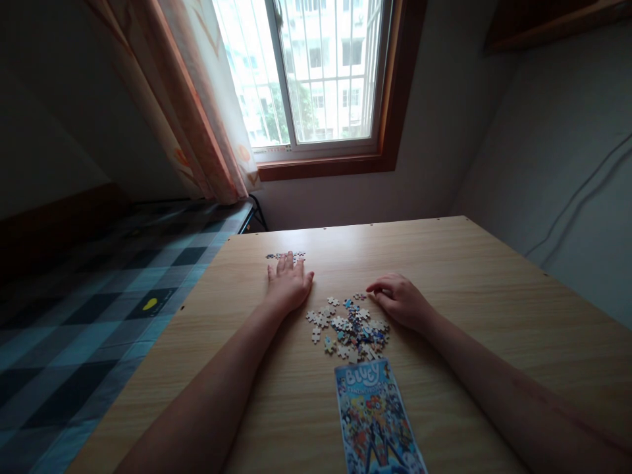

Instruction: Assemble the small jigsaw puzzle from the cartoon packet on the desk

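Here, a loose heap of small, knobbly blue-and-white cardboard jigsaw pieces (348, 329) lies on the pale wood-grain table (469, 276) between the left hand (289, 283), spread flat and open by a short joined row of pieces (285, 255), and the right hand (399, 299), curled at the heap's edge, its grip impossible to tell.

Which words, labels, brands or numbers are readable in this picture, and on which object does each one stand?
"Bluey": big pale letters at the top of the puzzle picture card on the wooden table.
Smaller line right under it: too blurred to read.
Loose puzzle pieces beside the right hand: any print too small to read.
No other text is visible.
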Available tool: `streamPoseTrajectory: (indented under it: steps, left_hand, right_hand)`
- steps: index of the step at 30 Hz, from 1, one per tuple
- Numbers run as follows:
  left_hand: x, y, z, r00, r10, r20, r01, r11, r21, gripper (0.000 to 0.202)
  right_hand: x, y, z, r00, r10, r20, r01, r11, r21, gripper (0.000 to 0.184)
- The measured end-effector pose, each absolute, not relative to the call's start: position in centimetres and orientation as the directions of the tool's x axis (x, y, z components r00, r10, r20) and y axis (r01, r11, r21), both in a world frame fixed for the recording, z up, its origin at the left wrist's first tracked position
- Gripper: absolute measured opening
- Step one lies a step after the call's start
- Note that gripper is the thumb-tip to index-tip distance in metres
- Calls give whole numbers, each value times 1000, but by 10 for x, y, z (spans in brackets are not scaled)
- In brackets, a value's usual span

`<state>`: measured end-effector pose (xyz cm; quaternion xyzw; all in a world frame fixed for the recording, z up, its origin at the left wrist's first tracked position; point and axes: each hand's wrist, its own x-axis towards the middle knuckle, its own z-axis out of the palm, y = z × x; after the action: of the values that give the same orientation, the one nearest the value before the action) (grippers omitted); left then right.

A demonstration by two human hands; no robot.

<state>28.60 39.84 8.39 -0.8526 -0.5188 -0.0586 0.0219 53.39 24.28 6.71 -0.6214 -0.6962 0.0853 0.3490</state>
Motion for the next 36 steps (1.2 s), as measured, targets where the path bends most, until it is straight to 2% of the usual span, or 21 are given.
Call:
streamPoseTrajectory:
  steps: [11, 36]
  left_hand:
    - [288, 395, 88, 453, 884, 114, 891, -453, -30, 62]
    - [286, 396, 85, 473, 869, 145, 881, -472, -44, 62]
  right_hand:
    - [535, 243, 66, 21, 923, 383, 799, 215, -562, 17]
    - [535, 243, 67, 34, 928, 371, 787, 204, -582, 17]
